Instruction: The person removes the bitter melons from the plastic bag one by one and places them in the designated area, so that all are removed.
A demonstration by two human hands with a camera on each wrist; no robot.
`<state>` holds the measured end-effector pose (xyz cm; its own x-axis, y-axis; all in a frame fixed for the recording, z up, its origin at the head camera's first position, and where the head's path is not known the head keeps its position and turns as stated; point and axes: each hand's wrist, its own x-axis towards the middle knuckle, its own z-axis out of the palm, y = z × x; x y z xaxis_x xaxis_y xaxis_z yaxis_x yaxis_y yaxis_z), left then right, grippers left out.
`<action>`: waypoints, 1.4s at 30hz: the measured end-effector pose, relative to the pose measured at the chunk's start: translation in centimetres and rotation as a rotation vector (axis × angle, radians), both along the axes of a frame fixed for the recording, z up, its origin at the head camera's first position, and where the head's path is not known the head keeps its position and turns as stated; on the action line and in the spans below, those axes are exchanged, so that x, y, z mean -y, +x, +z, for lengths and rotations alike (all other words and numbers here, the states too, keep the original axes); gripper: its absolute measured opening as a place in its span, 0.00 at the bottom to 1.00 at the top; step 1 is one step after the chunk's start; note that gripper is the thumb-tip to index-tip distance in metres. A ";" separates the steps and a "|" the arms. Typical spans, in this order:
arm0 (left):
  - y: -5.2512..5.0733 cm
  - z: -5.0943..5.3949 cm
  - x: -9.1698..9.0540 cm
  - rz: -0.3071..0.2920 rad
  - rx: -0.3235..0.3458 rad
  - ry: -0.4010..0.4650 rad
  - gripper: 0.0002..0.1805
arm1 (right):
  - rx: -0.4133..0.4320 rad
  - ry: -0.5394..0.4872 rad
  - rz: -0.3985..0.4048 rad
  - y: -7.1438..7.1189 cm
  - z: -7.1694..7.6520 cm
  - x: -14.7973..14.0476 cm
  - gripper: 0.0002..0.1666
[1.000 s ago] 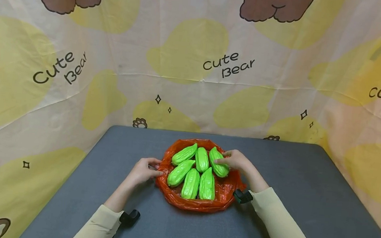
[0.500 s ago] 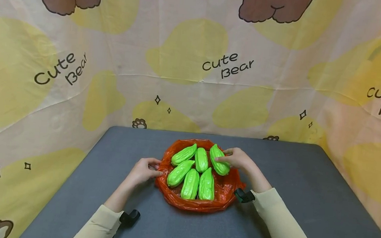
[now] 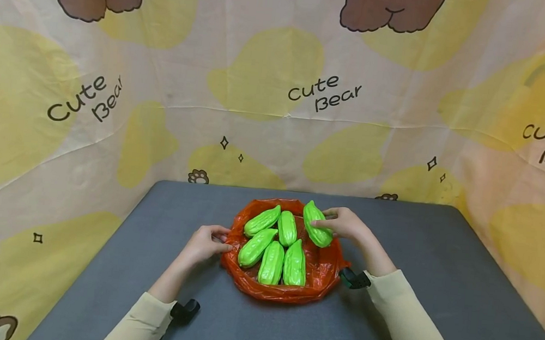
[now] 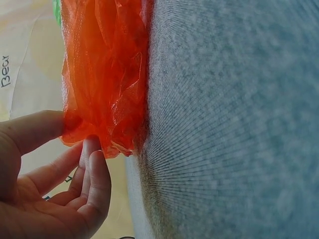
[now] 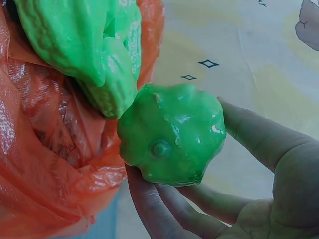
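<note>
A red plastic bag (image 3: 321, 273) with its rim rolled open lies on the table, several bright green bitter melons (image 3: 272, 263) inside it. At its left side my left hand (image 3: 206, 243) pinches the bag's edge; the left wrist view shows the thumb and fingers on the thin red plastic (image 4: 102, 74). My right hand (image 3: 346, 225) grips one bitter melon (image 3: 316, 226) over the bag's back right rim. Seen end-on in the right wrist view, that bitter melon (image 5: 172, 134) sits between thumb and fingers, in front of the others.
The grey table (image 3: 257, 333) extends around the bag on all sides. Behind it hangs a cream and yellow cloth (image 3: 261, 81) printed with bears and lettering. A dark wrist camera (image 3: 354, 279) is strapped at the right wrist, another dark wrist camera (image 3: 185, 311) at the left.
My right hand has raised its bitter melon slightly and shifted it up and right, away from the others. The left hand has stayed at the bag's edge.
</note>
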<state>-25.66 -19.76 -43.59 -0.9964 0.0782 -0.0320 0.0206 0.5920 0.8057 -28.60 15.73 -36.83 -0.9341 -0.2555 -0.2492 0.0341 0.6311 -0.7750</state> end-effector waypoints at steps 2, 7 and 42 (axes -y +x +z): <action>0.0 0.0 0.0 -0.002 -0.002 -0.002 0.24 | -0.002 -0.009 -0.005 0.0 0.0 -0.1 0.47; 0.0 0.0 -0.1 -0.001 0.000 0.002 0.24 | -0.006 -0.015 -0.027 0.0 -0.1 -0.5 0.42; -0.2 0.0 -0.1 0.001 0.005 -0.002 0.22 | -0.030 -0.025 -0.069 1.0 1.6 -3.7 0.45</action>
<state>-25.84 -19.65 -43.55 -0.9964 0.0770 -0.0368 0.0161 0.5936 0.8046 -27.60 19.40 -35.23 -0.9568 -0.1957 -0.2149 0.0533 0.6086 -0.7917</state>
